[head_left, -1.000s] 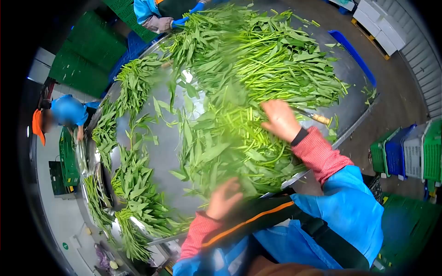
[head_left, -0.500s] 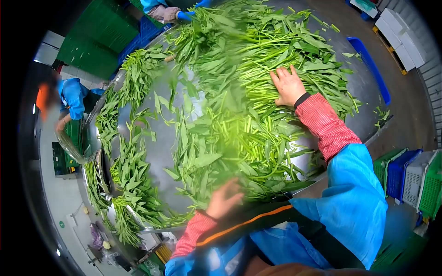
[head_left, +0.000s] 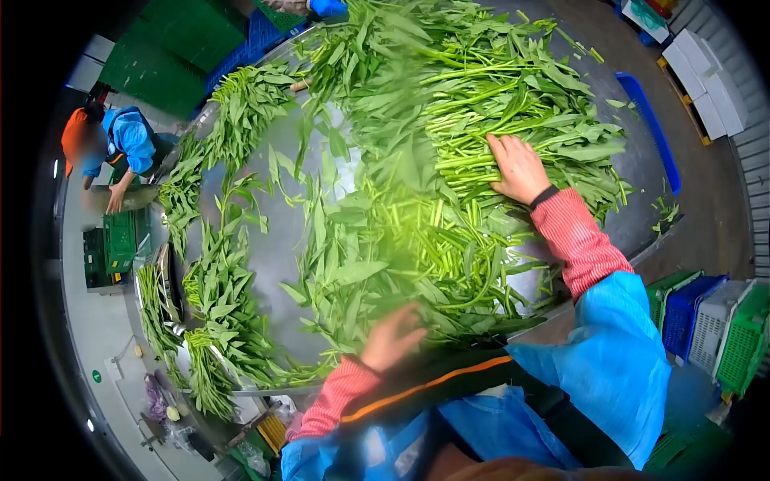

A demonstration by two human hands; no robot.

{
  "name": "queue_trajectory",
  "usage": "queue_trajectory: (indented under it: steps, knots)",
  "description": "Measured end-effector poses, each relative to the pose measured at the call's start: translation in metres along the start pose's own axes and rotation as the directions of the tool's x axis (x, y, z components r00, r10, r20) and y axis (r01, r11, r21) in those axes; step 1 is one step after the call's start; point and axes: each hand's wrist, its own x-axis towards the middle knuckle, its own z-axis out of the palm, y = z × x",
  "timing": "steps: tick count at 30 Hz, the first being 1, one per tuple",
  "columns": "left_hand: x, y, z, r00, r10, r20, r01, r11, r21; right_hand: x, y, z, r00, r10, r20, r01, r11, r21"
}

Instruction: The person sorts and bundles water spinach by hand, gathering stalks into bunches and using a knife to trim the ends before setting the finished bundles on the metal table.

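Note:
A large heap of water spinach point(head_left: 489, 120), with long green stems and narrow leaves, lies across a metal table point(head_left: 277, 276). My right hand point(head_left: 521, 170) rests on the stems at the right side of the heap, thumb apart from the fingers, palm down and grasping nothing visible. Low at the near edge, my left hand point(head_left: 391, 337) hovers by a looser pile of cut stems and leaves point(head_left: 353, 272). It is slightly blurred, its fingers apart and nothing in them. A smeared patch on the lens hazes the middle of the greens.
Bundles of greens point(head_left: 228, 297) line the table's left rim. A blue plastic edge point(head_left: 648, 128) lies at the right. Stacked crates point(head_left: 710, 329) stand at lower right, white boxes point(head_left: 706, 80) behind. A co-worker in blue point(head_left: 128, 144) stands at left; another person's blue glove point(head_left: 327, 8) shows at top.
My right hand has shifted slightly right and down over the stems, its fingers closer together. My left hand has barely moved. The co-worker at left has moved their arms; the gloved hand has drawn back.

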Motion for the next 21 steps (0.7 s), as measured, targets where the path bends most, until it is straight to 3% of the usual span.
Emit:
queue_trajectory:
  steps: [3,8,9,11,13,15,18,21]
  knots:
    - [0.003,0.006,0.0,1.0,0.016,-0.008,-0.016,1.0,0.023,0.028,0.005,-0.004,0.984,-0.012,0.176,0.018,0.999,-0.028]
    - [0.005,0.003,0.001,1.0,0.004,-0.008,-0.004,1.0,0.003,0.028,0.027,-0.013,0.994,-0.061,0.088,0.047,0.987,0.156]
    - [0.005,0.004,0.001,1.0,-0.006,-0.007,0.006,1.0,0.009,0.032,0.031,-0.027,0.995,0.008,0.103,-0.023,0.99,0.137]
    - [0.007,0.008,0.001,1.0,-0.024,0.003,0.023,0.999,0.024,0.043,0.039,-0.052,1.0,0.01,0.01,-0.011,0.997,0.072]
    - [0.012,0.012,0.003,1.0,-0.018,0.0,0.018,0.999,0.027,0.058,0.049,-0.049,0.989,-0.125,-0.082,0.129,0.99,0.051]
    - [0.016,0.018,0.004,1.0,-0.008,0.004,0.008,0.999,0.032,0.069,0.045,-0.033,0.989,-0.138,0.056,0.141,0.989,-0.052]
    - [0.02,0.024,0.004,1.0,-0.005,0.005,0.005,1.0,0.028,0.077,0.031,-0.009,0.932,-0.04,0.36,0.006,0.996,0.094]
    - [0.019,0.024,0.0,0.999,-0.038,0.011,0.037,0.999,0.02,0.068,0.027,-0.005,0.926,-0.01,0.377,-0.013,0.998,0.059]
